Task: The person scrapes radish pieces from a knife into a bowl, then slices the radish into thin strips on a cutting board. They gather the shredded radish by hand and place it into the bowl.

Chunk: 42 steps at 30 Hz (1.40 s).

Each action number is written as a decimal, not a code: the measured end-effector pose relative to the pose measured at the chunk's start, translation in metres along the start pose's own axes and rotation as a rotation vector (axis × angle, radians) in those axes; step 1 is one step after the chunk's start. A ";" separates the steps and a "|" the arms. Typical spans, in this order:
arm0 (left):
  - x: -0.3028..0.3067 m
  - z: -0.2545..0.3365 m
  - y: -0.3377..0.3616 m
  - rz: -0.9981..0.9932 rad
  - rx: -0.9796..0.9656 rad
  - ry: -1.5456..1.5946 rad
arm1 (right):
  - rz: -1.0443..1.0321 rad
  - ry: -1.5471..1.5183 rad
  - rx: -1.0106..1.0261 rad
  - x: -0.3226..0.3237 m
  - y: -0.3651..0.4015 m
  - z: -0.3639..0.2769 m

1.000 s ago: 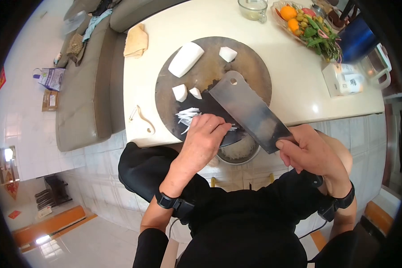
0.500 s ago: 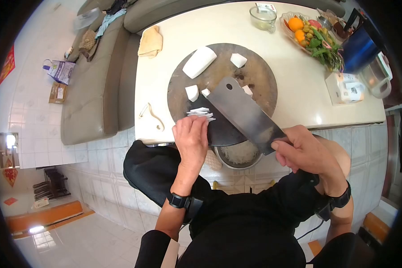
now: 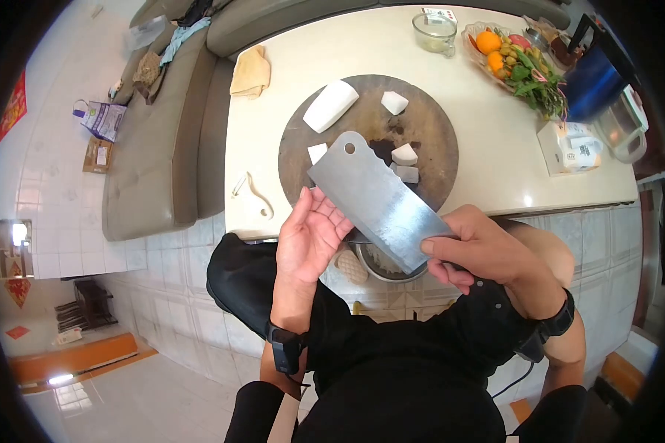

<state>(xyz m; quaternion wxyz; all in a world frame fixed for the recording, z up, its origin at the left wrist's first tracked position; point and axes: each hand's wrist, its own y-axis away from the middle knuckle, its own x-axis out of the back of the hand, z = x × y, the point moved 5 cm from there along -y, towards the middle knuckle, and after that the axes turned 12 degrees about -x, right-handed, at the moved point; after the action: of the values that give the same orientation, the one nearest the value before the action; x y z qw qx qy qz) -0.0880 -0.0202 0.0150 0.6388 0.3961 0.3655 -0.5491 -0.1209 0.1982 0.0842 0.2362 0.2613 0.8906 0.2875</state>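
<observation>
My right hand [image 3: 473, 247] is closed round the handle of a cleaver [image 3: 380, 203], whose broad blade lies slantwise over the near part of the round chopping board [image 3: 440, 140]. My left hand [image 3: 314, 236] is turned palm up and open, its fingertips at the blade's left edge and partly under it. A large peeled white radish piece [image 3: 331, 105] rests at the board's far left. Smaller radish chunks lie at the far right [image 3: 394, 102], beside the blade [image 3: 404, 154] and left of it [image 3: 317, 153]. The thin white strips are hidden from view.
Below the board's near edge, a metal bowl [image 3: 391, 275] holds white shreds. A peeler [image 3: 255, 198] and a folded yellow cloth [image 3: 250, 72] lie on the table's left side. A glass cup [image 3: 436, 35], fruit plate [image 3: 482, 57], blue kettle [image 3: 598, 81] and tissue pack [image 3: 569, 148] stand right.
My left hand has turned from palm down over the white strips to palm up and open. The cleaver has moved left and toward me, covering where the strips lay.
</observation>
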 end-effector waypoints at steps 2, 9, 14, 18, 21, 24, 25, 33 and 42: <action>0.009 0.006 0.000 -0.009 0.003 -0.018 | -0.005 -0.013 0.000 0.000 -0.001 0.001; 0.020 0.030 0.003 0.184 -0.208 -0.586 | 0.085 -0.002 0.032 0.012 0.007 0.003; 0.015 0.035 -0.005 0.127 -0.430 -1.253 | 0.117 -0.024 0.061 0.013 0.009 0.002; 0.011 0.032 -0.013 0.122 -0.499 -1.564 | 0.122 -0.007 0.093 0.016 0.012 0.002; 0.006 0.028 -0.016 0.071 -0.566 -1.536 | 0.166 -0.041 0.106 0.023 0.019 0.002; -0.012 0.020 -0.016 -0.012 -0.674 -1.636 | 0.223 -0.110 0.137 0.033 0.029 0.000; -0.024 0.011 -0.017 -0.092 -0.668 -1.695 | 0.252 -0.151 0.163 0.036 0.033 -0.001; -0.052 -0.040 -0.035 -0.446 -0.724 -2.033 | 0.315 -0.195 0.168 0.043 0.037 0.003; -0.046 -0.045 -0.047 -0.478 -0.712 -2.090 | 0.289 -0.166 0.207 0.045 0.041 0.005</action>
<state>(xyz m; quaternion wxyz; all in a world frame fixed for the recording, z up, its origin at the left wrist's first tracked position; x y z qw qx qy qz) -0.1419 0.0353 0.0325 0.5863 -0.5422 -0.1458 -0.5839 -0.1386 0.2557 0.0943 0.2369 0.4324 0.8461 0.2026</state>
